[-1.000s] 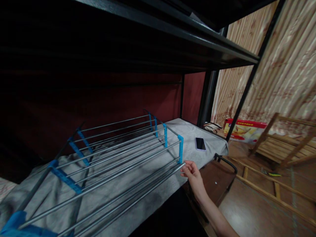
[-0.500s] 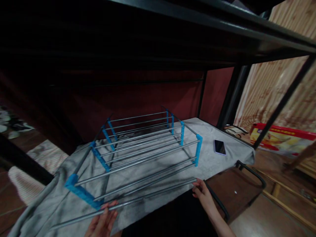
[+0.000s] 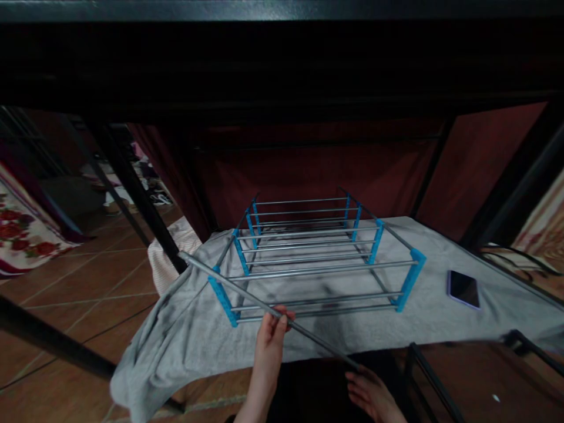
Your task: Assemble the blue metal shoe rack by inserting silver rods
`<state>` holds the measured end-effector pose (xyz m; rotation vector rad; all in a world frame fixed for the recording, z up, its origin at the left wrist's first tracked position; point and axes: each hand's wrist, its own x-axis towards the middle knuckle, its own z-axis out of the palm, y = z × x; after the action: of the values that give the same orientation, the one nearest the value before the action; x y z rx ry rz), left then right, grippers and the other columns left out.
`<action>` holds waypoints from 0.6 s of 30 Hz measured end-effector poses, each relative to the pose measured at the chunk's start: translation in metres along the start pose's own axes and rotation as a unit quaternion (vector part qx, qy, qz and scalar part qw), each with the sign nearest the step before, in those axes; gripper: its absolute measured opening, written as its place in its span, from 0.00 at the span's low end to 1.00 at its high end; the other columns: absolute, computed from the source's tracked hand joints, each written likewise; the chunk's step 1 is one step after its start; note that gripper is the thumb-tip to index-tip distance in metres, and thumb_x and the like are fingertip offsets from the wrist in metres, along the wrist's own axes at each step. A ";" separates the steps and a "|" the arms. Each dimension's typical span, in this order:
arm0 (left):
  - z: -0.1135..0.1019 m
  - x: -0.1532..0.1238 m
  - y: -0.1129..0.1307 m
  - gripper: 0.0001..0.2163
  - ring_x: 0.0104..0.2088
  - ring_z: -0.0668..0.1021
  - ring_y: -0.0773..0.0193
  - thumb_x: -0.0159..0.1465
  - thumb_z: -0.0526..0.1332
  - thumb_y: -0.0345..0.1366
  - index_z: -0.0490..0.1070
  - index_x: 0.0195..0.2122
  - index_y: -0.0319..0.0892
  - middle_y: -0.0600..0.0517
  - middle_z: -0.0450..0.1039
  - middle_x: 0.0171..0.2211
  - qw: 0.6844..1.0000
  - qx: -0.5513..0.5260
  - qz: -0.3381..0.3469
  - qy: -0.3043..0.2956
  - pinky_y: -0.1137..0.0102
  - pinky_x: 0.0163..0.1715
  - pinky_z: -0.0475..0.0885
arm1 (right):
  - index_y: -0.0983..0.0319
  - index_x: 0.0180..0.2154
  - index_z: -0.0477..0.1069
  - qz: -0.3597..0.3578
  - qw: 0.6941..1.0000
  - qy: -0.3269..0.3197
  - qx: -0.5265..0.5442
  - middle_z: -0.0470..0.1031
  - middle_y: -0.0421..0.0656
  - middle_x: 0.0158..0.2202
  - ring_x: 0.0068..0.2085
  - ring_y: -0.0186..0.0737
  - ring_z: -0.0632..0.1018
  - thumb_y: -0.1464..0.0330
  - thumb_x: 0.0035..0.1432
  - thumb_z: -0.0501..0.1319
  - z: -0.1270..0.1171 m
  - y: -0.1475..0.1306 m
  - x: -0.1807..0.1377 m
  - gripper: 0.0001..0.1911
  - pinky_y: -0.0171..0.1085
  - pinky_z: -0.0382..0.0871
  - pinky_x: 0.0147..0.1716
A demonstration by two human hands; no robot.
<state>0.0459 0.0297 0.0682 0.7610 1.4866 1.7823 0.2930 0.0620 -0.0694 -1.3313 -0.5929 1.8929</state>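
Observation:
A long grey metal tube (image 3: pixel 240 289) slants across the front of a rack, its far end raised up to the left. My left hand (image 3: pixel 272 332) is closed around the tube near its middle. At the tube's lower right end, my right hand (image 3: pixel 372 392) has its fingers against the tip, low over my lap. Behind the tube, the rack (image 3: pixel 308 271) of grey metal bars and blue plastic end pieces lies on a grey cloth (image 3: pixel 176 341). A blue end piece (image 3: pixel 224 296) stands just behind the tube, to the left of my left hand.
A phone (image 3: pixel 463 288) lies on the cloth at the right. Overhead runs a dark frame (image 3: pixel 282 10), with dark posts (image 3: pixel 136 194) at the sides. A black metal chair-like frame (image 3: pixel 434 379) stands at the lower right. A pale knitted cloth (image 3: pixel 170 255) hangs at the left.
My view has turned left. The tube has swung from lying along the rack's front to a steep slant, left end raised. My left hand now grips nearer its middle.

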 end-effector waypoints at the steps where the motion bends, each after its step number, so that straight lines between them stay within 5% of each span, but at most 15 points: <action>1: 0.005 -0.002 -0.002 0.19 0.42 0.80 0.56 0.56 0.65 0.49 0.70 0.42 0.43 0.47 0.79 0.36 1.000 0.015 0.004 -0.010 0.62 0.45 0.73 | 0.58 0.40 0.68 0.014 1.000 -0.008 0.002 0.80 0.45 0.35 0.40 0.48 0.80 0.55 0.25 0.76 0.006 0.005 -0.001 0.37 0.45 0.74 0.43; 10: 0.033 -0.027 -0.032 0.15 0.41 0.79 0.58 0.62 0.58 0.47 0.70 0.45 0.45 0.47 0.78 0.38 0.988 0.108 0.019 -0.107 0.63 0.46 0.73 | 0.58 0.34 0.71 0.102 0.987 -0.118 -0.029 0.79 0.44 0.33 0.35 0.44 0.79 0.61 0.29 0.74 0.046 0.029 -0.005 0.25 0.40 0.70 0.38; 14: 0.030 -0.029 -0.027 0.18 0.40 0.79 0.57 0.63 0.57 0.49 0.71 0.48 0.45 0.46 0.78 0.41 0.978 0.166 0.045 -0.121 0.64 0.44 0.73 | 0.58 0.37 0.71 0.105 0.986 -0.114 -0.056 0.78 0.43 0.30 0.32 0.43 0.78 0.61 0.29 0.74 0.050 0.028 -0.005 0.29 0.41 0.69 0.36; 18: 0.016 -0.022 -0.021 0.20 0.49 0.77 0.56 0.64 0.54 0.49 0.71 0.51 0.43 0.42 0.75 0.51 0.963 0.229 0.074 -0.119 0.60 0.51 0.72 | 0.60 0.40 0.71 0.063 0.992 -0.101 -0.048 0.78 0.47 0.33 0.33 0.42 0.78 0.57 0.29 0.75 0.050 0.004 -0.013 0.34 0.41 0.68 0.36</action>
<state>0.0747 0.0240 0.0505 1.2992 1.7287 1.3944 0.2474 0.0515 -0.0471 -1.2714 -0.7235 2.1425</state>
